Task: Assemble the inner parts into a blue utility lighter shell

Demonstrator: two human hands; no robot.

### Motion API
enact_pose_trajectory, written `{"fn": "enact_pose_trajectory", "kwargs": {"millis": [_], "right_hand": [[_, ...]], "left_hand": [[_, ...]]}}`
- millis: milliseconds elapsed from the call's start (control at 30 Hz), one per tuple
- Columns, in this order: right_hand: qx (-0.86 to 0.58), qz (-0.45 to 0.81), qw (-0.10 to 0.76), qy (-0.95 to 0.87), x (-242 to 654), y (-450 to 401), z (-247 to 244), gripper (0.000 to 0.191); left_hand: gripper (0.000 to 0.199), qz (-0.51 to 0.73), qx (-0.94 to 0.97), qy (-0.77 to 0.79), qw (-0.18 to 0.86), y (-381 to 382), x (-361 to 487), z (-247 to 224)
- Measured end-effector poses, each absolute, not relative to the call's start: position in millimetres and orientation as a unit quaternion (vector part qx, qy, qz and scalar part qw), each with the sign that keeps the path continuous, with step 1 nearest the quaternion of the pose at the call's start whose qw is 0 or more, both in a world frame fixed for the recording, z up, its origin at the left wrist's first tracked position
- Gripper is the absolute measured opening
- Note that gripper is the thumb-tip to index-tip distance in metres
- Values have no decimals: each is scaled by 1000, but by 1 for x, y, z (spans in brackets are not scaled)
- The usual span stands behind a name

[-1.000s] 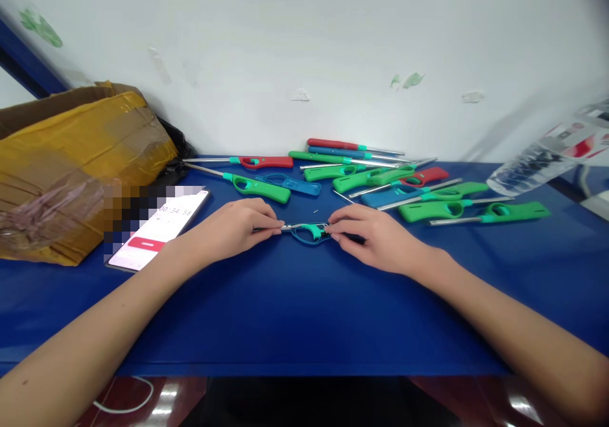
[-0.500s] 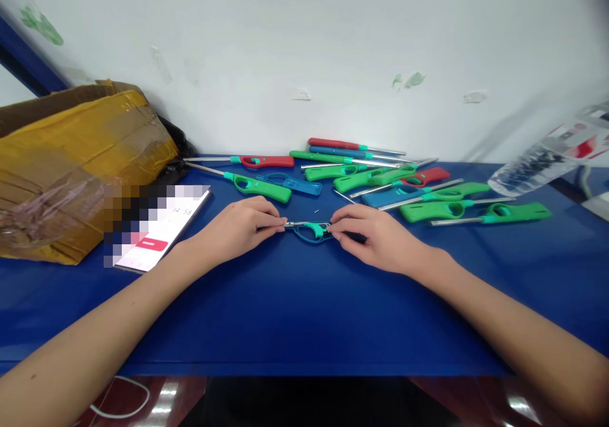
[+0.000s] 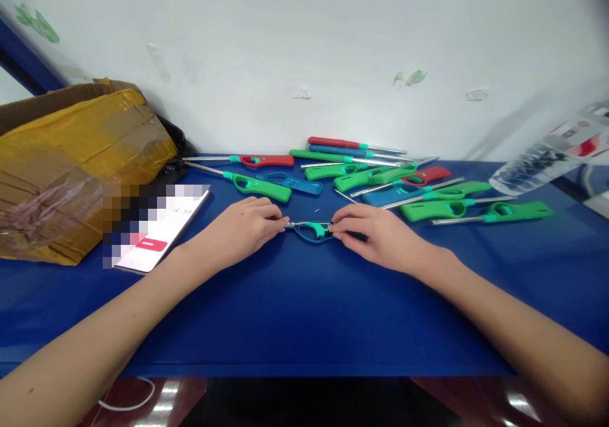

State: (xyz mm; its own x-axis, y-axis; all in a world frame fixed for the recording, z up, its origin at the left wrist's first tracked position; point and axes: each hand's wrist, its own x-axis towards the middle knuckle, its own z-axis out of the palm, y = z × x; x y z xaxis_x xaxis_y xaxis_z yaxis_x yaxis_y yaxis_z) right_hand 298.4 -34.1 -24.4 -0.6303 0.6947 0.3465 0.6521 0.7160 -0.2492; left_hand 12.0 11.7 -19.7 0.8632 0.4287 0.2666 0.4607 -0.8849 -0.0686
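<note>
Between my hands lies a blue gas lighter (image 3: 304,238) with a teal trigger (image 3: 318,229), low over the blue table. My left hand (image 3: 252,227) pinches its metal end with thumb and forefinger. At the other end, the fingers of my right hand (image 3: 375,233) are closed on the handle part, and something black shows under them. Most of the handle is hidden by that hand. Just beyond the lighter, a tiny metal piece (image 3: 316,210) rests on the table. Farther back lies a blue handle shell (image 3: 297,184), beside a green lighter (image 3: 261,188).
Several green, red and blue lighters (image 3: 432,209) lie along the back right of the table (image 3: 285,319). A taped cardboard box (image 3: 85,160) and a phone (image 3: 166,230) are at the left. A plastic bottle (image 3: 547,157) leans at the right, and a white wall (image 3: 304,46) stands behind.
Both hands keep their hold on the blue lighter, with only very slight finger movement. The view has shifted a little.
</note>
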Motion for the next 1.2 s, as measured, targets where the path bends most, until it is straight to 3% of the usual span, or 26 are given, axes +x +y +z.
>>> {"fn": "enact_pose_trajectory", "kwargs": {"millis": [433, 667, 767, 1200], "right_hand": [[-371, 63, 223, -899, 299, -33, -23, 22], [-384, 7, 242, -891, 322, -34, -18, 33], [-363, -23, 222, -905, 329, -34, -20, 27], [-398, -62, 253, -880, 317, -26, -37, 24]], "left_hand": [[31, -171, -951, -258, 31, 8, 12, -28], [64, -98, -971, -218, -25, -10, 25, -23], [77, -60, -974, -216, -45, -21, 30, -24], [80, -49, -967, -250, -31, -11, 39, -33]]}}
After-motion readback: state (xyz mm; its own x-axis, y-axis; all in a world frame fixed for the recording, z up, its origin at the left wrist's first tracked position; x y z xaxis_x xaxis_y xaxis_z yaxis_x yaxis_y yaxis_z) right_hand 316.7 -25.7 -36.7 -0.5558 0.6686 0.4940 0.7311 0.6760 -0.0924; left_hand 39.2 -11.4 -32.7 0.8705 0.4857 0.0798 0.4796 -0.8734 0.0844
